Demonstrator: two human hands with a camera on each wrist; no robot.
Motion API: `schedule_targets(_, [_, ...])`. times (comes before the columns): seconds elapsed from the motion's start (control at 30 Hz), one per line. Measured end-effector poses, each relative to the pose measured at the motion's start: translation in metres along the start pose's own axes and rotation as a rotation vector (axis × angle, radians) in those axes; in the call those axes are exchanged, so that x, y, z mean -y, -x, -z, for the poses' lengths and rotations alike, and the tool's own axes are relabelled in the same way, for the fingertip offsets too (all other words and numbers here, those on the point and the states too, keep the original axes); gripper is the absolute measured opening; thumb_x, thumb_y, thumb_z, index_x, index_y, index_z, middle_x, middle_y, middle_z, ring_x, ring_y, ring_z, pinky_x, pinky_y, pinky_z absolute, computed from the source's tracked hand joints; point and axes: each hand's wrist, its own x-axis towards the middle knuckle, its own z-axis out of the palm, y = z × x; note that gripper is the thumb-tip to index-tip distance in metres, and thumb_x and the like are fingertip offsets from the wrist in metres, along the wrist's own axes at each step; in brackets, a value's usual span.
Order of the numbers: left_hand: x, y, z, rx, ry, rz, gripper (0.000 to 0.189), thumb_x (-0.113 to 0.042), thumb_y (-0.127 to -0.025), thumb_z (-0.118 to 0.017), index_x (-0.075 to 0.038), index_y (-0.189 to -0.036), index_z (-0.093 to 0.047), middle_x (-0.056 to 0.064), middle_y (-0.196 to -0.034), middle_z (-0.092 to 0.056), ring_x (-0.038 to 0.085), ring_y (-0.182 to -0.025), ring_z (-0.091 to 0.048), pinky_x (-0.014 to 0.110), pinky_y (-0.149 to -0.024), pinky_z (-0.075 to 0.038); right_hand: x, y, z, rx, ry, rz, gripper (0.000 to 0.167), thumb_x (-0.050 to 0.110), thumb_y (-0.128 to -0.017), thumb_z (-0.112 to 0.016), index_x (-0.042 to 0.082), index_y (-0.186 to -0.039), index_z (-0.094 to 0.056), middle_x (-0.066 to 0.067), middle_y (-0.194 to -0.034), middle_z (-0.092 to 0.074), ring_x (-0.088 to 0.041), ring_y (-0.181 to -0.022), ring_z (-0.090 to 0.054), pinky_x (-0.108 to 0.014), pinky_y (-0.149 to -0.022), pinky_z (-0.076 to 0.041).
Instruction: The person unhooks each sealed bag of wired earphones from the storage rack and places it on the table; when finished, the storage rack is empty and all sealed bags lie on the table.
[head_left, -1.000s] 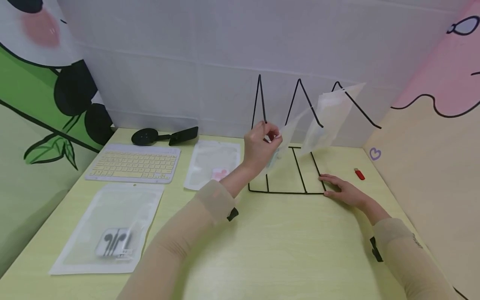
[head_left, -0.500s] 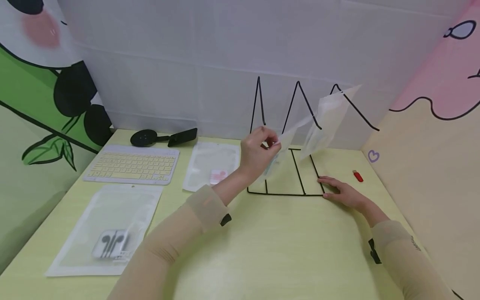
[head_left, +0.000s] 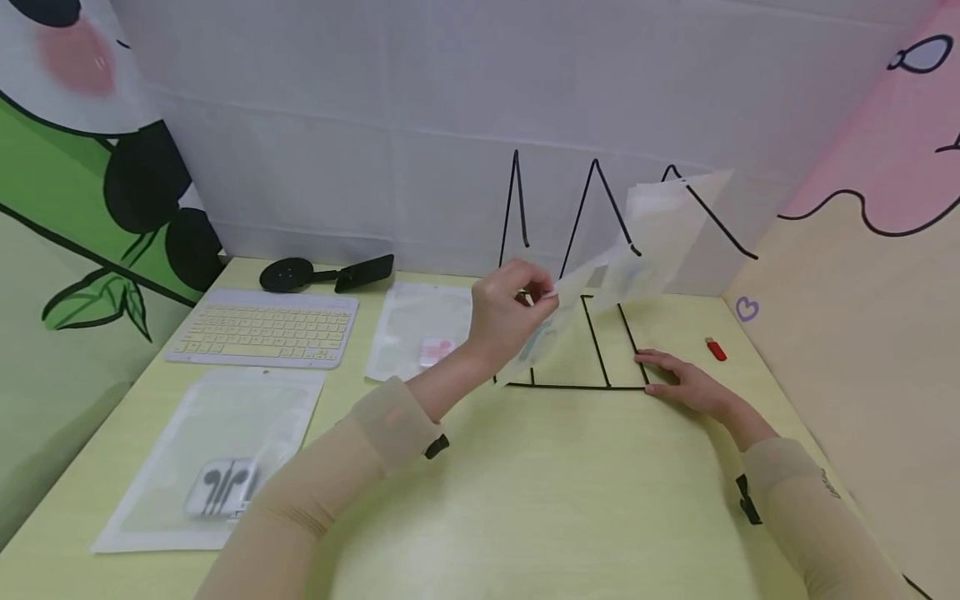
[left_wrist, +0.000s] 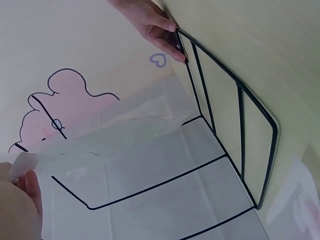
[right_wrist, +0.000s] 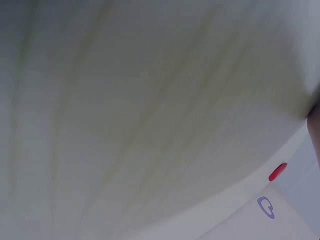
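Note:
My left hand (head_left: 512,310) pinches the upper edge of a translucent pouch (head_left: 553,327). The pouch hangs tilted over the left part of a black wire rack (head_left: 555,387); something bluish inside it shows faintly. In the left wrist view the pouch (left_wrist: 110,142) stretches out from the fingertips, edge-on. A second translucent pouch (head_left: 671,229) leans in the rack's right section, behind a slanted wire. With straight fingers, my right hand (head_left: 693,386) rests on the rack's front right corner. The right wrist view shows mostly blurred pale surface, with little of the hand at its right edge.
A red USB stick (head_left: 716,349) lies right of the rack. On the left are a keyboard (head_left: 262,327), a black slotted utensil (head_left: 287,274), a pouch with a pink item (head_left: 420,312) and a larger pouch with boxed earphones (head_left: 217,486). A wall (head_left: 315,167) stands behind the table.
My left hand has moved slightly left and down toward me, bringing the pouch along, which now hangs nearer the rack's front left corner. The right hand stays on the rack.

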Motion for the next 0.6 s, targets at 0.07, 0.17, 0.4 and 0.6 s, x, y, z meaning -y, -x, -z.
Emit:
schedule_targets(0.07, [-0.002, 0.001, 0.001, 0.013, 0.007, 0.000, 0.010, 0.007, -0.075, -0.065, -0.002, -0.074, -0.062, 0.007, -0.071, -0.062, 0.011, -0.063, -0.058, 0.019, -0.054, -0.051, 0.001, 0.000, -0.001, 0.001, 0.003, 0.001, 0.061, 0.030, -0.090, -0.064, 0.015, -0.144, -0.040, -0.014, -0.156, -0.019, -0.042, -0.142, -0.008, -0.066, -0.108, -0.010])
schedule_targets(0.17, [-0.005, 0.003, 0.003, 0.027, 0.016, 0.005, 0.009, 0.006, -0.075, -0.065, -0.002, -0.074, -0.063, 0.007, -0.072, -0.063, 0.011, -0.063, -0.058, 0.020, -0.054, -0.052, 0.001, 0.000, -0.001, 0.000, 0.009, 0.003, 0.060, 0.029, -0.090, -0.064, 0.015, -0.143, -0.040, -0.014, -0.156, -0.019, -0.042, -0.142, -0.008, -0.066, -0.108, -0.010])
schedule_targets(0.4, [-0.012, 0.006, 0.005, 0.035, 0.021, 0.020, 0.009, 0.006, -0.074, -0.065, -0.004, -0.073, -0.064, 0.005, -0.070, -0.063, 0.008, -0.061, -0.058, 0.018, -0.053, -0.051, 0.001, 0.000, -0.001, -0.001, -0.002, 0.005, 0.060, 0.024, -0.090, -0.065, 0.013, -0.143, -0.039, -0.016, -0.155, -0.020, -0.043, -0.142, -0.010, -0.068, -0.107, -0.011])
schedule_targets(0.6, [-0.020, 0.005, 0.007, 0.039, 0.034, 0.035, 0.009, 0.005, -0.074, -0.065, -0.004, -0.072, -0.064, 0.005, -0.069, -0.063, 0.009, -0.061, -0.058, 0.023, -0.051, -0.052, 0.000, -0.001, -0.001, -0.004, -0.002, 0.002, 0.060, 0.025, -0.090, -0.065, 0.014, -0.144, -0.039, -0.015, -0.155, -0.020, -0.043, -0.142, -0.010, -0.068, -0.107, -0.011])
